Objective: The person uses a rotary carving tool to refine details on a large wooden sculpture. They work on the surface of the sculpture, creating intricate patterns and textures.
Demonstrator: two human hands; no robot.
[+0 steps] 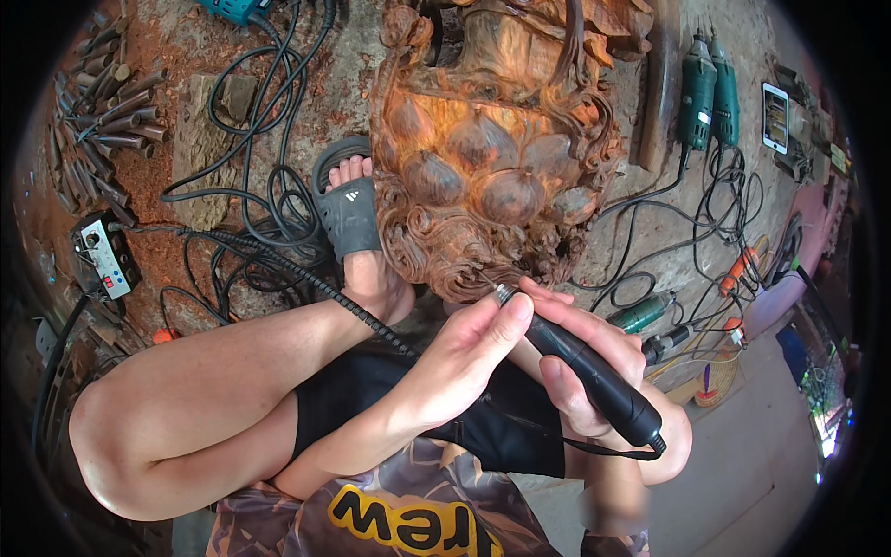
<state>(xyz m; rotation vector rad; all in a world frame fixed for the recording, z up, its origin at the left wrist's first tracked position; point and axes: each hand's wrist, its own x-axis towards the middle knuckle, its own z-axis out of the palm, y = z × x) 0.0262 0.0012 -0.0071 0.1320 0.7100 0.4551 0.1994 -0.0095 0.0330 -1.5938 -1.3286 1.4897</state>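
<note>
A reddish-brown wood carving point(483, 144) with rounded bulbs and swirling curls stands in front of me, between my legs. My right hand point(594, 336) is wrapped around the body of a black rotary carving tool point(599, 376). My left hand point(469, 357) grips the same tool at its metal front collar, the thumb lying along it. The thin tip points at the curled lower edge of the carving; whether it touches the wood I cannot tell. A cord leaves the tool's rear end below my right hand.
A control box point(104, 258) and tangled black cables point(269, 218) lie left, below a pile of wooden-handled chisels point(107, 111). At right are green power tools point(698, 97), a phone point(775, 119), another green tool point(640, 313) and an orange tool point(740, 270). My sandal point(351, 218) stands beside the carving.
</note>
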